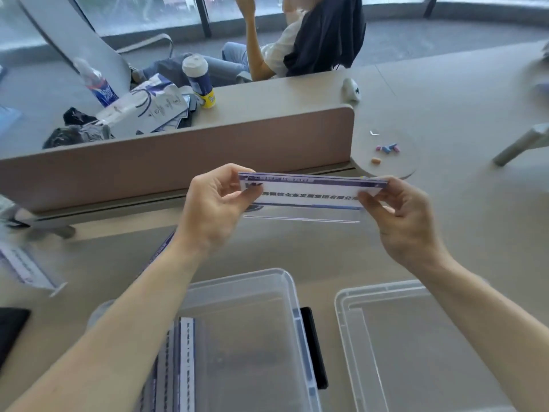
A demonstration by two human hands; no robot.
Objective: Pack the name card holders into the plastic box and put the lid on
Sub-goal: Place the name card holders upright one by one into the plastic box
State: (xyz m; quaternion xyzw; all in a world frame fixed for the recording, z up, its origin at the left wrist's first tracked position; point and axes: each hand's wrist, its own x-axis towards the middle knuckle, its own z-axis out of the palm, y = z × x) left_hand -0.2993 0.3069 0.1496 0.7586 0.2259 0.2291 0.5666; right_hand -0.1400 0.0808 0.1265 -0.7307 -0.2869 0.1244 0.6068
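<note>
Both hands hold one clear acrylic name card holder [309,196] with a white and blue printed card, level in the air above the table. My left hand [215,208] grips its left end, my right hand [407,217] its right end. Below them stands the open clear plastic box [285,281]; several name card holders [178,364] stand on edge along its left side. The clear lid [416,346] lies flat on the table to the right of the box. Another name card holder [26,267] rests on the table at the far left.
A brown divider panel [178,153] crosses the desk behind my hands. Small coloured pieces [386,150] lie on a round pad at the right. Beyond the divider are a paper bag [148,108], bottles, and a seated person [297,40]. A black object [12,328] sits at the left edge.
</note>
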